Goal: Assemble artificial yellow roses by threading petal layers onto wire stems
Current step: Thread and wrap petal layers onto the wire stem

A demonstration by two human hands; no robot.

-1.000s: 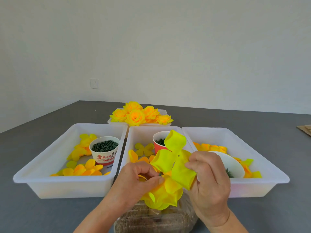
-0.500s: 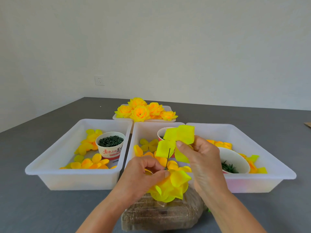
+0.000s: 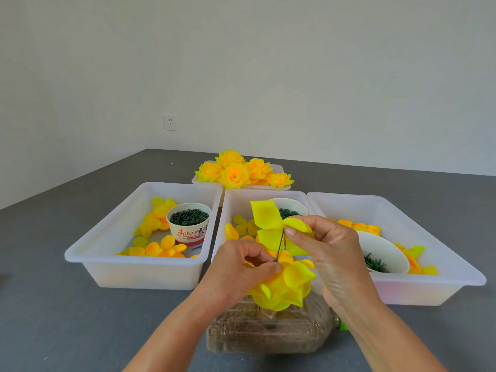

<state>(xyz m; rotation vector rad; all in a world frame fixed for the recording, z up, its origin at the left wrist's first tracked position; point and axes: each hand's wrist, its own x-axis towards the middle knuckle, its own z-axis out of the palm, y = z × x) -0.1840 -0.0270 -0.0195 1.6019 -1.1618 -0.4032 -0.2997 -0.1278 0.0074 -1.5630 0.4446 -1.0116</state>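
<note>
While left hand point(image 3: 239, 269) pinches half-built rose point(image 3: 284, 288) and right hand point(image 3: 327, 251) pinches petal layer point(image 3: 268, 224) on wire point(image 3: 280, 244) | left tub point(image 3: 112, 237): petals, cup point(image 3: 189, 224) of green bits | far tray point(image 3: 279, 170): finished roses point(image 3: 236, 170).

A flat yellow petal layer point(image 3: 271, 224) sat at the top of a thin dark wire stem point(image 3: 280, 245), spread like a cross; below, a half-built rose point(image 3: 284, 288) of cupped yellow petals hung on the stem.

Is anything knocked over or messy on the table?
One thing: the white cup in the right-hand tray is tipped toward you, its green bits sitting at the mouth. The printed cup in the left tray stands upright. Nothing seems spilled on the table.
</note>
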